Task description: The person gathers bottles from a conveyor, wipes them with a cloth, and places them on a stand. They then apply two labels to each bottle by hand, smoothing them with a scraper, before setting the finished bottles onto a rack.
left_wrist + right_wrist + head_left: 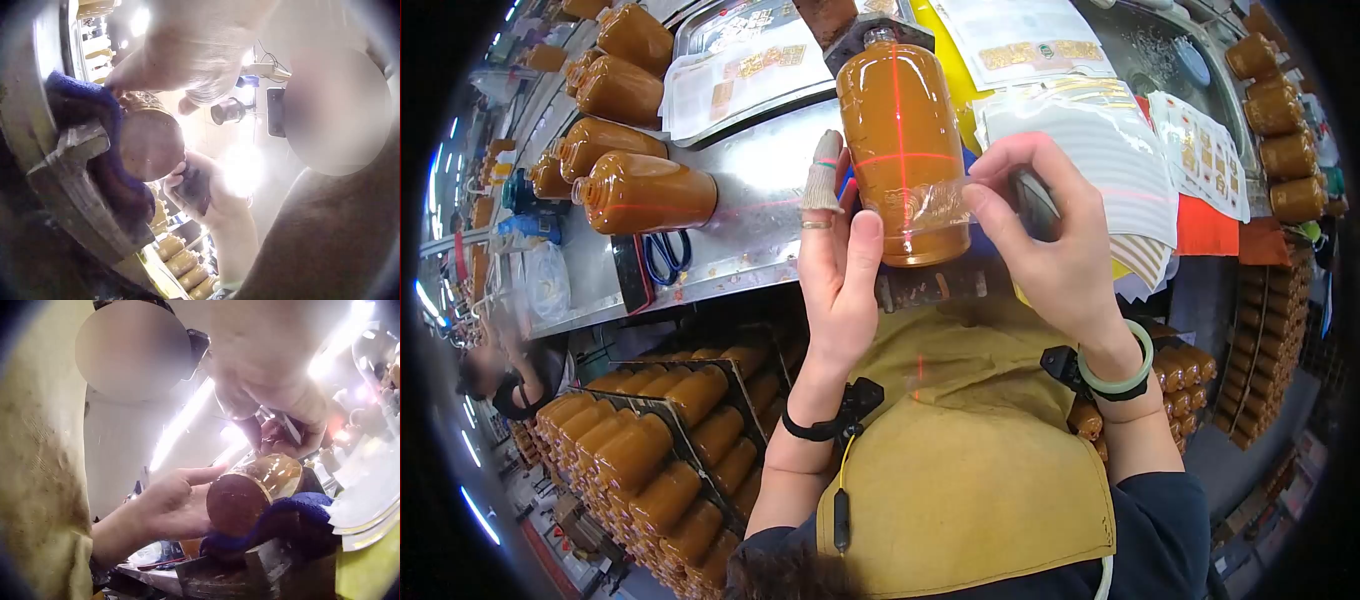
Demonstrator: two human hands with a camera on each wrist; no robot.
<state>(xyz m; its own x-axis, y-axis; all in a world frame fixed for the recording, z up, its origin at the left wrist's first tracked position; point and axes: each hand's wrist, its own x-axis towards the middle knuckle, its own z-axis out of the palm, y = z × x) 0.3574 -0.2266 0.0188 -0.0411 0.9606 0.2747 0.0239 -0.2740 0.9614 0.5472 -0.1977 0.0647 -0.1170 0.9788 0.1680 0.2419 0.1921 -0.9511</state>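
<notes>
Bottle (900, 150) on the counter (750, 185), neck away from the person, under a red laser cross (897, 100). Left hand (835, 270), fingers straight and together, lies flat on the bottle's left flank. Right hand (1050, 240), fingers pinched on a clear film (940, 205) at the bottle's lower right, also palms a dark tool (1035, 205). Judged step: laying the film against the bottle. The next move calls for squaring it to the cross and pressing it smooth. Gold print on the sheets (1100, 140) right of the bottle is illegible.

Steel bench (760, 170) with amber bottles (645, 190) lying sideways, blue-handled scissors (668, 257), label sheets (1100, 140), one cradled bottle (900, 130).
</notes>
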